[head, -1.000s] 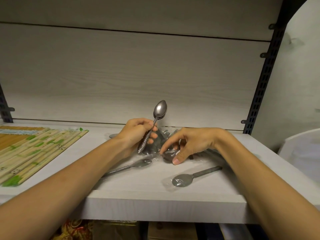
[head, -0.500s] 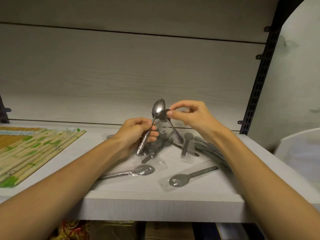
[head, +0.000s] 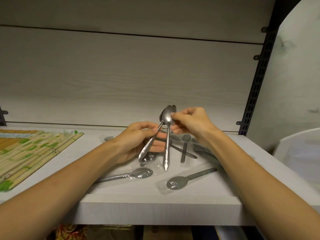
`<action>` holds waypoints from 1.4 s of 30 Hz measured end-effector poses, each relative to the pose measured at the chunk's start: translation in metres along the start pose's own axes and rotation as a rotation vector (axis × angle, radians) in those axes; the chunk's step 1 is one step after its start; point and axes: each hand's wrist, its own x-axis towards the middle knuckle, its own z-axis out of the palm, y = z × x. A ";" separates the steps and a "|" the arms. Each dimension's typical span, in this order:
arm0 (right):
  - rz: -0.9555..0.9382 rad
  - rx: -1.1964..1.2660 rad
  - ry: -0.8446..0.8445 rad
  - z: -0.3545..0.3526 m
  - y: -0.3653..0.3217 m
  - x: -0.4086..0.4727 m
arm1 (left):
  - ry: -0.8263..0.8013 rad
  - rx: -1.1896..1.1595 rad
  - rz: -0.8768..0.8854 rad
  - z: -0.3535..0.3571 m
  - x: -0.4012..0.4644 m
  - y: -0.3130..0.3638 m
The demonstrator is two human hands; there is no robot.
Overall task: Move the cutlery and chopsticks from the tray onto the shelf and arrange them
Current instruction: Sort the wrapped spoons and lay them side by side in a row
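Note:
My left hand (head: 138, 142) grips a small bunch of steel spoons (head: 150, 144) by their handles, bowls up, above the white shelf (head: 155, 210). My right hand (head: 190, 123) pinches the bowl of another steel spoon (head: 167, 148), which hangs handle down right beside the bunch. On the shelf below lie several spoons in clear wrappers: a shiny one (head: 131, 174) near my left forearm, a dark grey one (head: 187, 179) at the front, and a loose pile (head: 185, 146) behind my hands.
Packs of bamboo chopsticks (head: 31, 153) lie in a flat row on the shelf's left part. A black slotted upright (head: 256, 84) bounds the shelf on the right. A white curved tray or container (head: 299, 153) stands past the shelf's right end.
My right hand lifted a spoon from the pile on the shelf and brought it up against the bowls of the spoons in my left hand. The left hand stayed about where it was.

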 end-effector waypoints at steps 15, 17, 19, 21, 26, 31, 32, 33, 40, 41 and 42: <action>0.052 -0.052 -0.065 0.012 0.008 0.001 | -0.159 -0.105 -0.104 0.003 -0.006 0.007; 0.046 -0.056 -0.038 0.014 0.007 -0.002 | -0.193 -0.069 -0.115 0.003 -0.007 0.009; 0.055 -0.055 -0.025 0.013 0.004 -0.006 | -0.201 -0.016 -0.094 0.002 -0.007 0.009; 0.044 -0.066 -0.024 0.006 0.000 -0.011 | -0.195 -0.010 -0.079 -0.001 -0.006 0.011; -0.039 -0.259 0.024 -0.047 -0.012 -0.035 | -0.170 0.075 -0.058 0.007 -0.010 0.016; -0.065 -0.898 0.144 -0.110 0.002 -0.055 | -0.089 0.030 -0.007 0.020 -0.004 0.011; -0.026 -1.005 0.091 -0.115 0.009 -0.059 | -0.069 0.018 -0.005 0.023 -0.001 0.010; 0.023 -1.069 0.025 -0.117 0.015 -0.064 | -0.043 0.009 -0.006 0.026 0.002 0.009; -0.014 -1.047 0.133 -0.106 0.045 -0.064 | 0.147 0.043 0.032 0.036 0.006 -0.004; -0.008 -1.004 0.153 -0.104 0.044 -0.063 | 0.167 0.043 0.035 0.034 0.006 -0.005; -0.005 -0.956 0.177 -0.104 0.044 -0.062 | 0.181 0.035 0.040 0.032 0.007 -0.005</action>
